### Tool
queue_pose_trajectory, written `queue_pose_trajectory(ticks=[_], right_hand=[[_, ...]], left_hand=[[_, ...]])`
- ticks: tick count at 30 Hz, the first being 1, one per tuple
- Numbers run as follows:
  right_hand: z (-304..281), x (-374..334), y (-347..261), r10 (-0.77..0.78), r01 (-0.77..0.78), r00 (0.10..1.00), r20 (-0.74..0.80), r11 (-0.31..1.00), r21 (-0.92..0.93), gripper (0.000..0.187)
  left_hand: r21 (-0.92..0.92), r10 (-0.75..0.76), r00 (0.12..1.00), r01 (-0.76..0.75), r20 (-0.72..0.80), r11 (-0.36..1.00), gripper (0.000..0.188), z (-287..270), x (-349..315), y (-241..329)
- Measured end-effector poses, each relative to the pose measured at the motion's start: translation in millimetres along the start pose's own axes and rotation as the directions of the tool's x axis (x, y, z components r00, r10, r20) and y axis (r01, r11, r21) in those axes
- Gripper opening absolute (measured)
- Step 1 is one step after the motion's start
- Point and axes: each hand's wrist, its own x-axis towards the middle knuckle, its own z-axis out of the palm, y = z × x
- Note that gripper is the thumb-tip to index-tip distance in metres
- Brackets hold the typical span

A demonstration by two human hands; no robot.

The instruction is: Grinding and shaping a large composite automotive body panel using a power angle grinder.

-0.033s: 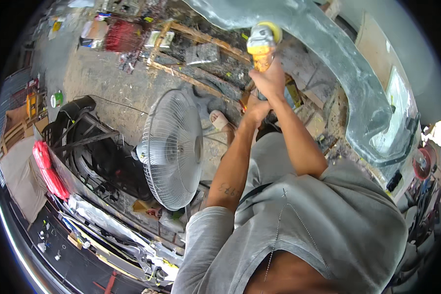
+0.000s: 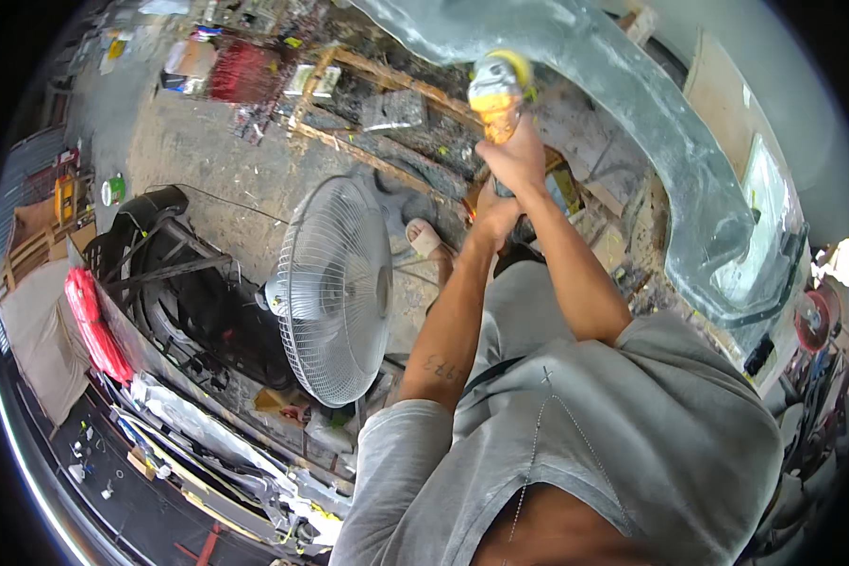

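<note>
Both of my hands are closed on a yellow angle grinder (image 2: 498,102) with a silver head and a yellow-edged disc that looks blurred. My right hand (image 2: 517,158) wraps its body just behind the head. Behind it, my left hand (image 2: 497,213) grips the rear end, most of which is hidden by the fingers. The disc overlaps the inner edge of a large curved grey-green panel (image 2: 632,99), streaked with white; whether it touches the panel, I cannot tell.
A big grey standing fan (image 2: 335,291) is close to my left arm. Wooden strips (image 2: 377,156) and scrap lie on the floor ahead. Dark frame parts (image 2: 174,274), a red wrapped bundle (image 2: 96,325) and long panels (image 2: 226,467) are at left. A cord crosses the floor.
The grinder has shifted slightly left and toward me along the panel's edge, my hands moving with it. My grip stays the same.
</note>
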Motion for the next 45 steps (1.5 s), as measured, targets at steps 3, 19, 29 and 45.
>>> queue_pose_trajectory(ticks=[3, 19, 29, 45], right_hand=[[6.9, -7.6, 6.1, -0.12, 0.108, 0.984, 0.131, 0.989, 0.096, 0.058], [-85.2, -155.6, 37.2, -0.294, 0.176, 0.944, 0.149, 0.832, 0.526, 0.072], [-143.6, -268.7, 101.9, 0.081, 0.199, 0.916, -0.393, 0.76, 0.618, 0.061], [-256.2, -538.4, 252.5, 0.661, 0.127, 0.456, -0.596, 0.614, 0.779, 0.046]], left_hand=[[0.058, 0.103, 0.995, -0.103, 0.008, 0.993, 0.068, -7.5, -18.0, -0.7], [0.194, 0.093, 0.952, -0.155, 0.293, 0.969, 0.05, -19.2, -138.5, -66.1], [0.416, 0.414, 0.549, -0.83, 0.726, 0.371, 0.096, -19.8, -252.6, -119.9], [0.117, -0.486, 0.03, -0.982, 0.873, 0.149, 0.096, 41.1, -373.5, -252.5]])
